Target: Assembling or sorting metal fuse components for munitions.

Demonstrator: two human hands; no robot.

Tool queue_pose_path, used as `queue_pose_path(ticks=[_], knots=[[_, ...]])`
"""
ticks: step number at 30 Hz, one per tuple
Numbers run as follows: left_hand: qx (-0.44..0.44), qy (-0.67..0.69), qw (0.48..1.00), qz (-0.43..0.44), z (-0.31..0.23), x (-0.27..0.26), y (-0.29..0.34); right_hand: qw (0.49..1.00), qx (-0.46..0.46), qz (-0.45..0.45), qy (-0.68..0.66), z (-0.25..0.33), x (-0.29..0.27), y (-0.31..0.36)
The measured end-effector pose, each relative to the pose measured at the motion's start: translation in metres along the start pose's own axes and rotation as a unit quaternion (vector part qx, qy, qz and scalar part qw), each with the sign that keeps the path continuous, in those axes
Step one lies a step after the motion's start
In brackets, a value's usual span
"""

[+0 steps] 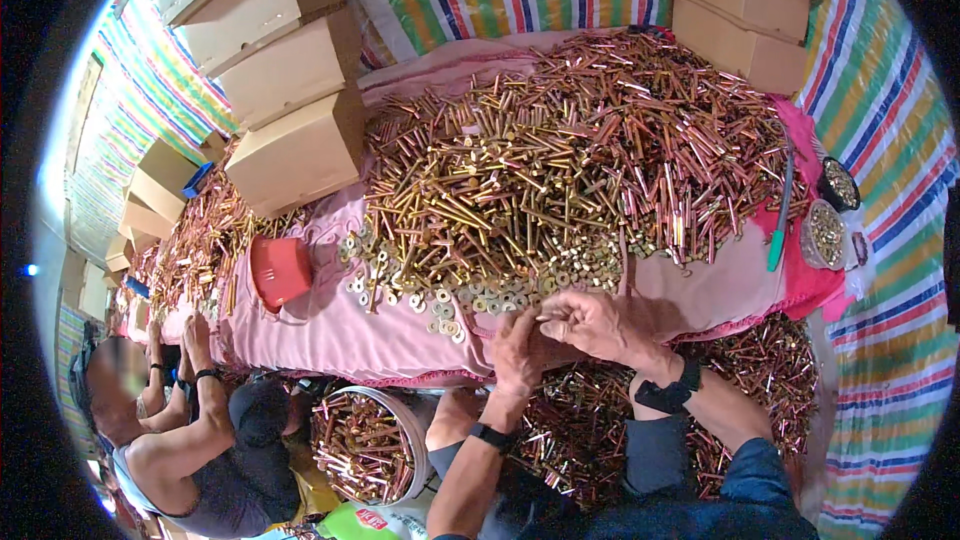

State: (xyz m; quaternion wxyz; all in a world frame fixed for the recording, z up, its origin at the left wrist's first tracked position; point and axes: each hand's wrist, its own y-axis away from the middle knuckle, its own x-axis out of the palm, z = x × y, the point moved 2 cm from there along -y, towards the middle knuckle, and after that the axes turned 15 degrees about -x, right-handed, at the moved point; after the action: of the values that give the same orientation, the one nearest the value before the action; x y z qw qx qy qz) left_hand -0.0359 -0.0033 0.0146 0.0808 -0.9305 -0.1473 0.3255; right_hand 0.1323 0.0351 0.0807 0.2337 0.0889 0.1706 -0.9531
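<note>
My left hand [516,352] and my right hand [592,326] meet over the near edge of the pink cloth [330,335]. The fingertips of both are pinched close together, and anything between them is too small or hidden to name. Just beyond my hands lie loose flat washers [485,300] and a scatter of small nuts [580,268]. Behind these rises a wide heap of brassy and reddish bolts [520,180]. A dark band circles each of my wrists.
A red plastic tub [279,273] tilts on the cloth, left of the washers. Cardboard boxes [295,155] are stacked behind it. A bucket of bolts [408,445] stands by my left knee. Two bowls [825,235] and a green-handled tool [776,248] sit right. A co-worker [190,440] works at left.
</note>
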Motion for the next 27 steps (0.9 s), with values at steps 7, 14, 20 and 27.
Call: queue_pose_path(ticks=[7,14,20,27], knots=[[-0.167,0.198,0.966,0.005,0.018,-0.008,0.009,0.973,-0.054,-0.014,0.224,-0.039,0.008,-0.012],[-0.176,0.26,0.949,0.028,0.0,-0.002,0.008,0.948,-0.162,-0.012,0.272,-0.067,0.011,-0.011],[-0.117,0.223,0.966,0.054,0.001,0.009,0.002,0.941,-0.177,-0.038,0.284,-0.066,0.006,-0.012],[-0.157,0.253,0.954,0.037,0.002,0.008,0.007,0.936,-0.167,0.059,0.305,-0.059,-0.004,-0.018]])
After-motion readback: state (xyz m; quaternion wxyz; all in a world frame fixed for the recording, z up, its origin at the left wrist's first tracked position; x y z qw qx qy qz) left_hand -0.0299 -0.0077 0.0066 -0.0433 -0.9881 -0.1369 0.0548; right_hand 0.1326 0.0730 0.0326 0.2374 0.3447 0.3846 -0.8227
